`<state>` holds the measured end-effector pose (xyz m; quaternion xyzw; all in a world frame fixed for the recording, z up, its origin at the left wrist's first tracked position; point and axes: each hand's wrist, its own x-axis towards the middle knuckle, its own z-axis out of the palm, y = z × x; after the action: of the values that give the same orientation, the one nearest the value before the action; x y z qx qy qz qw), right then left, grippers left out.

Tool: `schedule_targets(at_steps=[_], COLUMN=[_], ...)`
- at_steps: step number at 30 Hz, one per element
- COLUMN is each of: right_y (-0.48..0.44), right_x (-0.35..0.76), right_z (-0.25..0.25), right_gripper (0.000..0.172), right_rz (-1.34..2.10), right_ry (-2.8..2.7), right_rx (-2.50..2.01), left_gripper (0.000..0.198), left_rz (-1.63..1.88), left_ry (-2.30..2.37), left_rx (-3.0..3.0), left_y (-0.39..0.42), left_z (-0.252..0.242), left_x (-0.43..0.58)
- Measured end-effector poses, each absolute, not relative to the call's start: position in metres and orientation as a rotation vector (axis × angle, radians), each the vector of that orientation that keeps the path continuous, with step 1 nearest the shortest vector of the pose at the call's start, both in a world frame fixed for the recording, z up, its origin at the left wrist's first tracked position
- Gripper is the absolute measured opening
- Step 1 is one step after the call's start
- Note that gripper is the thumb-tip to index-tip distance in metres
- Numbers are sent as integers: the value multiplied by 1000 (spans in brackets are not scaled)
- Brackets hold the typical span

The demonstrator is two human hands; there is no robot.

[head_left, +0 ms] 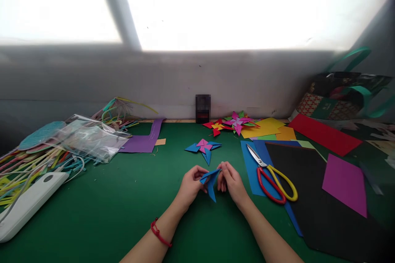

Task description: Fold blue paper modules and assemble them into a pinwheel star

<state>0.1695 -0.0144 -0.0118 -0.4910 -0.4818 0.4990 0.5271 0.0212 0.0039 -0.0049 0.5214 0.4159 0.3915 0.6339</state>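
Observation:
Between my two hands is a folded blue paper piece (211, 181), held a little above the green table, with one pointed flap hanging down. My left hand (194, 183) pinches its left side. My right hand (230, 178) has thumb and fingers closed on its upper right tip. Just beyond the hands lies a blue and pink folded paper star (204, 147). To the right, scissors (271, 176) with one red and one yellow handle rest, blades slightly parted, on blue and black sheets.
Several folded stars (237, 122) are piled by the wall near yellow paper (262, 128). Black (308, 197), red (325, 133) and purple (345, 184) sheets lie right. Left are a clear plastic bag (92, 139), paper strips and a white device (33, 205). A patterned bag (330, 98) stands back right.

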Motion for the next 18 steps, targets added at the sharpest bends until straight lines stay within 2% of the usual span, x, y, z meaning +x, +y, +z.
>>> schedule_targets(at_steps=[3, 11, 18], right_y=[-16, -25, -22], right_x=[169, 164, 165], right_z=[-11, -2, -6], right_gripper=[33, 21, 12], right_rz=[1195, 1058, 1066], right_ry=[-1248, -1632, -1530], right_rx=[-1195, -1337, -1299], left_gripper=[20, 18, 20], left_rz=[990, 1119, 1143], left_ry=[963, 959, 1019], left_rx=[1069, 1058, 1093], left_y=[6, 3, 2], left_z=[-7, -12, -13], left_x=[21, 25, 27])
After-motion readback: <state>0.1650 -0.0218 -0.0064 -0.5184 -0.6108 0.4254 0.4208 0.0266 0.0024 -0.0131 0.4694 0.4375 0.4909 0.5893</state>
